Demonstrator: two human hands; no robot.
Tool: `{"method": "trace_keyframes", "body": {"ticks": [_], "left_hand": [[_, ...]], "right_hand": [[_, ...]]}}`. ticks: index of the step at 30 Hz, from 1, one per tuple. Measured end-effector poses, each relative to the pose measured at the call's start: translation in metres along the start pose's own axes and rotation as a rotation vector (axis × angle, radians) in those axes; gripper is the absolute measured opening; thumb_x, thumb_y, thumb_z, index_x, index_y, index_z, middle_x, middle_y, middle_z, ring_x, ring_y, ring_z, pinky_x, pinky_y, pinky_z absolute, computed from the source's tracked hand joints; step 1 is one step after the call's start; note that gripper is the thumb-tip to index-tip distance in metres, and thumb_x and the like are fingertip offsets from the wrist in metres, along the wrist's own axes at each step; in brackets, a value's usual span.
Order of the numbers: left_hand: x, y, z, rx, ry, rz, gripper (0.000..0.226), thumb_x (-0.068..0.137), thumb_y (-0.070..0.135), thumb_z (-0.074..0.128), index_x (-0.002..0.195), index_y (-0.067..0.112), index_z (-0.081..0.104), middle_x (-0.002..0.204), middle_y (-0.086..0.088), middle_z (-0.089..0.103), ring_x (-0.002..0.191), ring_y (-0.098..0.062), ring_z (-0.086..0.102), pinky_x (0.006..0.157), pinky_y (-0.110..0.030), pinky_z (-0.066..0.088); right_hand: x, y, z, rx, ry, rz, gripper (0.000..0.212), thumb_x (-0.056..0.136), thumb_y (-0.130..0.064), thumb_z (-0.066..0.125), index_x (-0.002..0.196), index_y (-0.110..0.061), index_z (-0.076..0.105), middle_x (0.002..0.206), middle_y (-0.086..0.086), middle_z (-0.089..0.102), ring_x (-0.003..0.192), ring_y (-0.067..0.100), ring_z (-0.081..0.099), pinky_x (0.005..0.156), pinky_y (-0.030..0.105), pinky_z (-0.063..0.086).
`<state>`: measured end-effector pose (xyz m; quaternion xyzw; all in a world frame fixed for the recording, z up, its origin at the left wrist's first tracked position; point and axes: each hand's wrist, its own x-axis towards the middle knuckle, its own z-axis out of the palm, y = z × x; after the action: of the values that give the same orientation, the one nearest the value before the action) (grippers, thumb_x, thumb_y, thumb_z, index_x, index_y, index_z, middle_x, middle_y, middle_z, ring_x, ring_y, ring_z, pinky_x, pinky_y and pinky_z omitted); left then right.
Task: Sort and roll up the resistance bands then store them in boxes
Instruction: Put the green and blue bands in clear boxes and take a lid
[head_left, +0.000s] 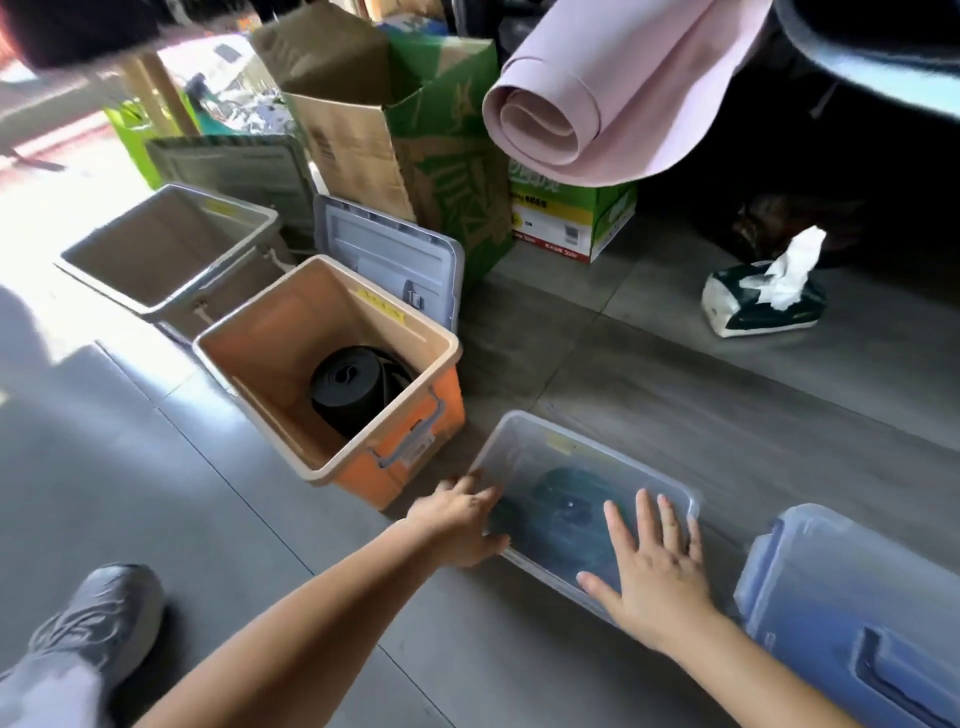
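On the floor (675, 389), a lidded box (582, 457) sits nearest, with both hands on top: the left hand (457, 525) at its left corner, the right hand (654, 566) flat on its near right part. A loose lid (857, 613) lies just right of it. Behind and to the left stands an open box (270, 353) with a rolled band (358, 389) in it, and a far box (166, 249) stands behind that. A leaning lid (389, 260) stands behind the open box, before cartons (353, 130). A tissue pack (763, 296) lies well to the right, and a shoe (98, 613) is at near left.
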<state>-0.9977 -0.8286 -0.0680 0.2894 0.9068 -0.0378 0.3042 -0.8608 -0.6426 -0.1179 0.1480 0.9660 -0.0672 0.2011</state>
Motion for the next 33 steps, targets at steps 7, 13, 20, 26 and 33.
{"method": "trace_keyframes", "body": {"ticks": [7,13,20,26,33], "left_hand": [[0.007,-0.066,-0.132,-0.224,0.430,0.219,0.040,0.094,0.034,0.049,0.134,0.025,0.047,0.131,0.000,0.055,0.117,-0.021,0.054,0.087,-0.026,0.044],[0.067,-0.207,-0.206,-0.123,0.555,0.025,0.050,0.093,0.033,0.049,0.139,0.016,0.040,0.139,-0.011,0.046,0.127,-0.028,0.043,0.101,-0.035,0.036],[0.119,-0.317,-0.222,-0.039,0.490,0.156,0.058,0.091,0.036,0.050,0.142,0.020,0.027,0.144,-0.006,0.030,0.130,-0.034,0.031,0.100,-0.045,0.037],[0.169,-0.351,-0.257,-0.222,0.442,0.211,0.069,0.090,0.039,0.050,0.147,0.020,0.015,0.152,-0.005,0.016,0.135,-0.034,0.024,0.103,-0.047,0.035],[0.187,-0.356,-0.268,-0.225,0.352,0.268,0.079,0.090,0.041,0.052,0.149,0.025,0.003,0.157,-0.005,-0.004,0.141,-0.037,0.008,0.108,-0.050,0.032]], "right_hand": [[0.062,-0.045,-0.129,0.260,0.085,0.052,0.069,0.086,-0.071,0.023,0.136,-0.025,0.038,0.137,0.005,0.044,0.121,0.029,0.049,0.097,0.041,0.041],[0.150,-0.128,-0.207,0.324,0.271,0.167,0.064,0.092,-0.064,0.026,0.137,-0.020,0.038,0.136,0.010,0.049,0.123,0.031,0.048,0.096,0.043,0.041],[0.243,-0.224,-0.242,0.201,0.313,0.391,0.066,0.092,-0.056,0.042,0.146,-0.030,0.015,0.141,0.013,0.039,0.117,0.035,0.050,0.081,0.041,0.044],[0.270,-0.239,-0.253,0.242,0.200,0.466,0.078,0.093,-0.039,0.053,0.150,-0.030,0.001,0.159,0.003,0.004,0.137,0.030,0.033,0.103,0.045,0.041],[0.262,-0.267,-0.259,0.221,0.235,0.649,0.044,0.096,-0.027,0.048,0.137,-0.019,0.035,0.131,0.009,0.037,0.103,0.032,0.053,0.081,0.040,0.047]]}}
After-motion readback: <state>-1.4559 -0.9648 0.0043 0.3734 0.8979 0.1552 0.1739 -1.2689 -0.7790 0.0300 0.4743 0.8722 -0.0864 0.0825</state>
